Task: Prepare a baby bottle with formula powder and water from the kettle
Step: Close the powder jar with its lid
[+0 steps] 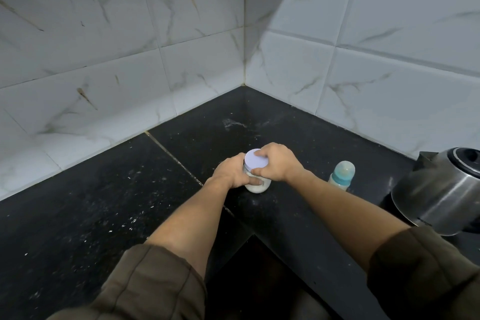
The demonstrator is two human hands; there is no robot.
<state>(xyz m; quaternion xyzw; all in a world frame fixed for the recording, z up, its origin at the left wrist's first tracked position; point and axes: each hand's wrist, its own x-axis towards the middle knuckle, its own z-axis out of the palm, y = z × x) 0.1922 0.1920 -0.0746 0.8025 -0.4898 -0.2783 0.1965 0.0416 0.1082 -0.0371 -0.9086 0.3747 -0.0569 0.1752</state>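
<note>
Standing at the right edge of the dark counter (pixel 104 202), the steel kettle (pixel 439 197) waits unpoured. Near it the baby bottle (pixel 342 175) stands upright, cap on (nothing added yet, I judge). Between them and the corner, the formula jar (pixel 257 184) stands upright, left hand (pixel 231 173) clasping its body, right hand (pixel 276 163) gripping the lid (pixel 255 161).
</note>
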